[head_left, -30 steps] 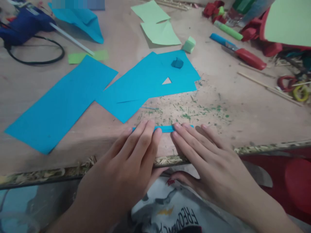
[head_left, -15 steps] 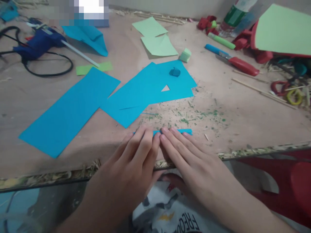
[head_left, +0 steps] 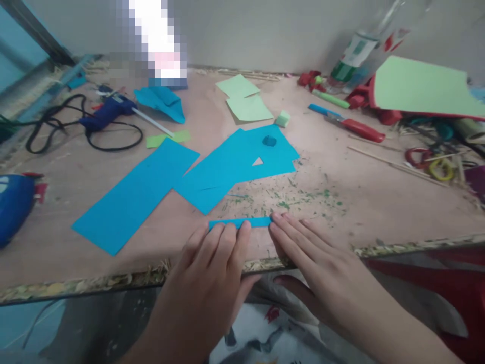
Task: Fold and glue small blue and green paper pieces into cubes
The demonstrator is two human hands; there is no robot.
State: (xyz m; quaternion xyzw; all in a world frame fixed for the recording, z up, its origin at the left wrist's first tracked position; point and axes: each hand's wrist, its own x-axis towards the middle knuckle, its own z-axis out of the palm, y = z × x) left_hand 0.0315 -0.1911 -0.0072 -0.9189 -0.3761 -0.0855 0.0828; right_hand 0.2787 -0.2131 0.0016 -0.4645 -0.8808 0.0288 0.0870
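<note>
A narrow folded strip of blue paper (head_left: 259, 222) lies flat near the table's front edge. My left hand (head_left: 214, 258) rests on its left part, fingertips pressing it down, fingers slightly bent and the thumb apart. At the strip's right end, my right hand (head_left: 314, 253) lies with fingers stretched out, its fingertips covering that end. Neither hand is wrapped around anything. Beyond the strip is a blue paper rectangle (head_left: 136, 197) on the left. Beside it, overlapping blue paper pieces (head_left: 223, 162) have a small triangular gap and a dark blue scrap on top.
A blue glue gun (head_left: 109, 112) with a looping black cord lies at the back left. Pale green paper sheets (head_left: 248, 107) sit behind the blue pieces. To the right are a red-handled cutter (head_left: 361, 130), thin wooden sticks (head_left: 396, 165) and a plastic bottle (head_left: 350, 60). Green crumbs litter the middle.
My right hand has slid right along the strip to its end, widening the gap between the hands. The camera view has tilted up, showing more of the wall.
</note>
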